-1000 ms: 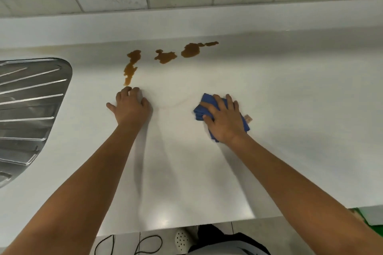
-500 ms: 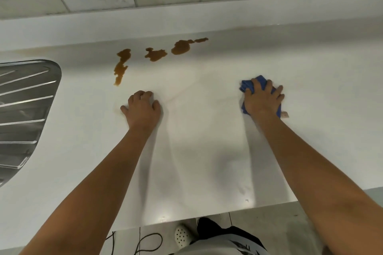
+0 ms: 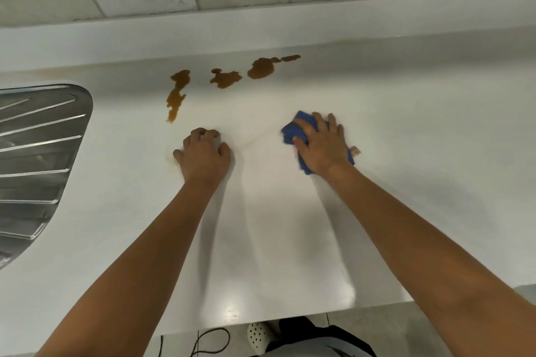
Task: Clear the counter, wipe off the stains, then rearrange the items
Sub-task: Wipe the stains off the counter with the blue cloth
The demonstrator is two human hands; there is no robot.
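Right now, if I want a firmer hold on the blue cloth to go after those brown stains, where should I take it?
Probably the bunched front-left corner of the blue cloth, which sticks out past the right hand. The rest lies flat on the counter under the palm, so come from above, curl the fingers over that raised fold and gather it. The brown stains lie further back to the left.

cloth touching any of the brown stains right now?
No, the blue cloth under the right hand lies on bare counter, apart from the brown stains.
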